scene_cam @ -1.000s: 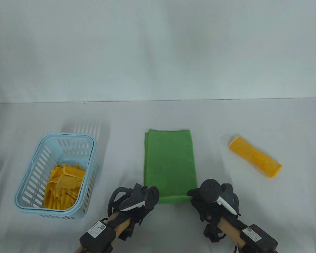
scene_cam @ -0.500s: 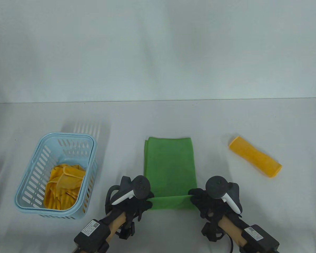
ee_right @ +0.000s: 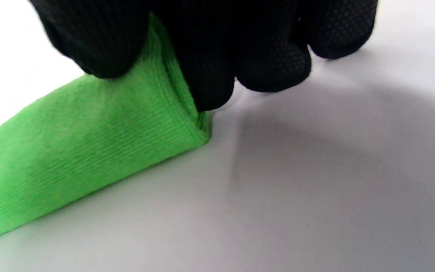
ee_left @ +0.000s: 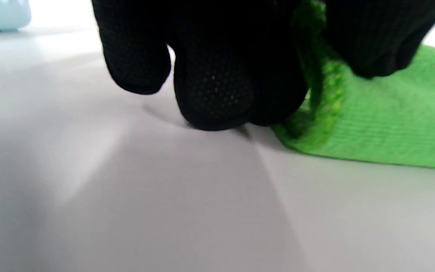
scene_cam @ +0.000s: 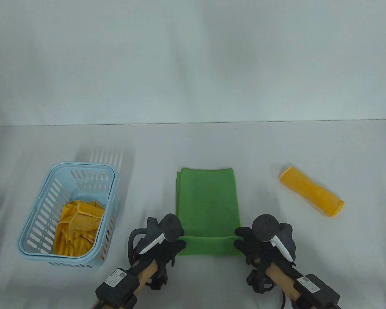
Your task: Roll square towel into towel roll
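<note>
A green towel (scene_cam: 207, 199), folded into a long strip, lies in the middle of the table with its near end turned up and over into a first fold (scene_cam: 209, 246). My left hand (scene_cam: 177, 246) pinches the left end of that fold (ee_left: 323, 109), thumb on top and fingers curled beside it. At the right end (ee_right: 179, 105), my right hand (scene_cam: 241, 241) grips the same fold between thumb and fingers. Both hands sit low at the table's near edge, trackers on their backs.
A light blue slotted basket (scene_cam: 45, 206) with crumpled yellow cloths (scene_cam: 77, 228) stands at the left. A rolled yellow towel (scene_cam: 312, 191) lies at the right, slanted. Beyond the green towel runs the table's far edge against a pale backdrop.
Both hands have lifted the towel's near edge and turned it away from me, so the fold has grown taller. The left hand has also shifted right onto the towel's corner.
</note>
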The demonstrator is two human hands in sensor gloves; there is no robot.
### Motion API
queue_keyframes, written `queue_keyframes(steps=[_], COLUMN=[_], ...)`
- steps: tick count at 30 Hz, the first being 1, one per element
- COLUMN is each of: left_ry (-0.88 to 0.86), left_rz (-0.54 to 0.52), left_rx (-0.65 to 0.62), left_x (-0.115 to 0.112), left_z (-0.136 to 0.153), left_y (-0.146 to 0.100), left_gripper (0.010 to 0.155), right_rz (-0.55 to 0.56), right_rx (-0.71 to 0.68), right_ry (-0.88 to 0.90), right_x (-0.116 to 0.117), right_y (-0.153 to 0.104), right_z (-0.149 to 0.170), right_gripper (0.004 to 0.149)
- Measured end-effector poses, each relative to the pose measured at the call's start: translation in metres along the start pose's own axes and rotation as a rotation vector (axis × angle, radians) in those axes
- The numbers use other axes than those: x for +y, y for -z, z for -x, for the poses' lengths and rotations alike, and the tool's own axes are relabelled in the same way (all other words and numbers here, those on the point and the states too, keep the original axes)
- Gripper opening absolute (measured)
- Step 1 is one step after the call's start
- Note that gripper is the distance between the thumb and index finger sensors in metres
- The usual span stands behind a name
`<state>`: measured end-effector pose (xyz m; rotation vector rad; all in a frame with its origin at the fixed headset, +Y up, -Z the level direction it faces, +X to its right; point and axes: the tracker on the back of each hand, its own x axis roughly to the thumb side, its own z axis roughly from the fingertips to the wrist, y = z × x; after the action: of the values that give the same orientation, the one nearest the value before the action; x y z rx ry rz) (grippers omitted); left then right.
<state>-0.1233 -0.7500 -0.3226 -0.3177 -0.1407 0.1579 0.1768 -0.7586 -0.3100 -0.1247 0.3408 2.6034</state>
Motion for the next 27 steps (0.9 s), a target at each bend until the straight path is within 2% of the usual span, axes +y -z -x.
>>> queue_keyframes(steps=[9,12,16,19,20,22,27], left_ry=[-0.034,-0.014,0.042,0.064,0.077,0.110,0.307], left_rz=[-0.024,-0.061,-0.129,-0.147,-0.102,-0.037,-0.017], left_rx=[0.058,0.056,-0.008,-0.081,-0.167,-0.238,-0.240], left_x=[0.004,0.009,0.019,0.022,0.019,0.011,-0.009], left_z=[0.013,0.013,0.003,-0.007,-0.015,-0.024,-0.036], left_y=[0.001,-0.001,-0.010,-0.017,-0.019,-0.019,-0.016], left_gripper=[0.063,0.066,0.069,0.071,0.071,0.072,0.074], right_rz=[0.011,0.030,0.051,-0.047,-0.066,-0.081,-0.096], right_rx=[0.037,0.022,-0.071,-0.223,-0.237,-0.253,-0.232], right_ry=[-0.043,-0.039,-0.041,-0.043,-0.099,-0.190,-0.323], right_x=[-0.006,-0.011,-0.017,-0.012,-0.006,0.000,0.016], right_y=[0.000,-0.004,-0.013,-0.018,-0.021,-0.022,-0.020], right_z=[0.003,0.001,-0.011,-0.021,-0.025,-0.029,-0.030], right_gripper=[0.059,0.061,0.064,0.067,0.068,0.069,0.069])
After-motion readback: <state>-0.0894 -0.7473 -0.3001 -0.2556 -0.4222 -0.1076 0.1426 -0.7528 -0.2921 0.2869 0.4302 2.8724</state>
